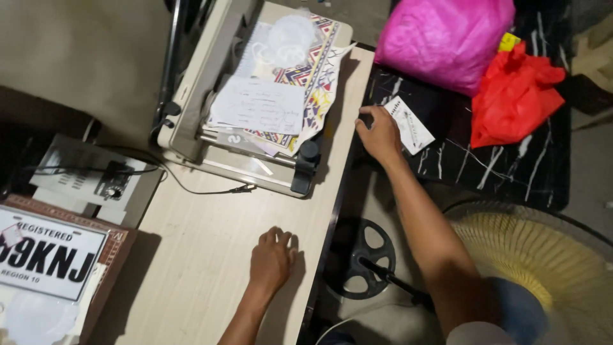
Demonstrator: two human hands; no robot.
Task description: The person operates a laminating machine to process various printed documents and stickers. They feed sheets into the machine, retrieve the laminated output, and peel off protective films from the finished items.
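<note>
Right hand (380, 135) rests with loose fingers on a white printed paper slip (410, 124), which lies flat on the black marbled surface (511, 166), sticking out past the fingertips. Left hand (272, 259) is flat on the wooden bench (211, 249), holding nothing.

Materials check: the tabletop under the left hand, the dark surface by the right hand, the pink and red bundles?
Tabletop: looks like pale wood-grain laminate, matte, with a dark edge band. Dark surface: black with white veins, marble or marble-print; can't tell which. Pink bundle and red bundle: thin crinkled plastic bags, slightly glossy.
</note>
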